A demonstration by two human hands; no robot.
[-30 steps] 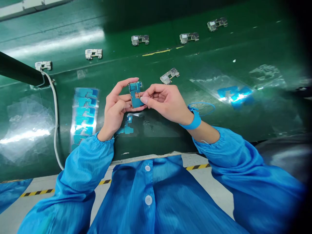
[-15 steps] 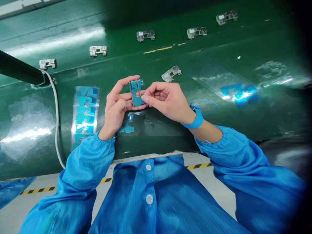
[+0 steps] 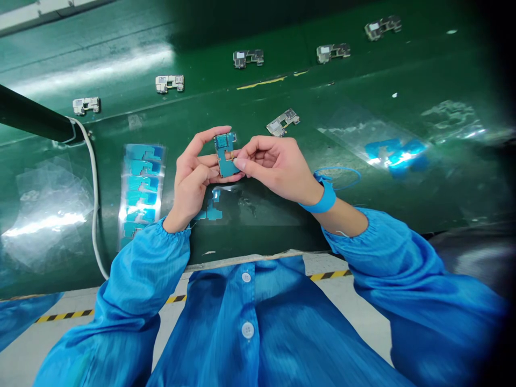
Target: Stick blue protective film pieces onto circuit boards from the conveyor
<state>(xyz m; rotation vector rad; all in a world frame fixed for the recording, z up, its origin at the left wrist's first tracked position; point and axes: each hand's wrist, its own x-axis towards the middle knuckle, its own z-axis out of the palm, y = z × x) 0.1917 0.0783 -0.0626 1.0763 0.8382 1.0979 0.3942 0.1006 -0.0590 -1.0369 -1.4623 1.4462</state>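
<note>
A small circuit board (image 3: 229, 166) with blue film on its face is held upright between my hands. My left hand (image 3: 191, 174) grips it, index finger at the top edge and other fingers behind and below. The thumb and fingertips of my right hand (image 3: 274, 161) pinch its lower right side; what lies under those fingertips is hidden. A blue band (image 3: 322, 199) circles my right wrist. Just below the hands, a blue film cut-out (image 3: 213, 207) rests on a clear sheet. Beyond my right hand lies another circuit board (image 3: 283, 122), bare and tilted.
A strip of blue film stickers (image 3: 141, 185) lies left of my left hand. Farther left are a white cable (image 3: 94, 199), a dark post (image 3: 36, 115) and clear sheets (image 3: 48, 215). Several boards, one a circuit board (image 3: 169, 84), line the far green surface. Blue film (image 3: 395, 153) lies right.
The row of circuit boards on the far surface has shifted slightly to the right. My hands and the held board stay almost in place.
</note>
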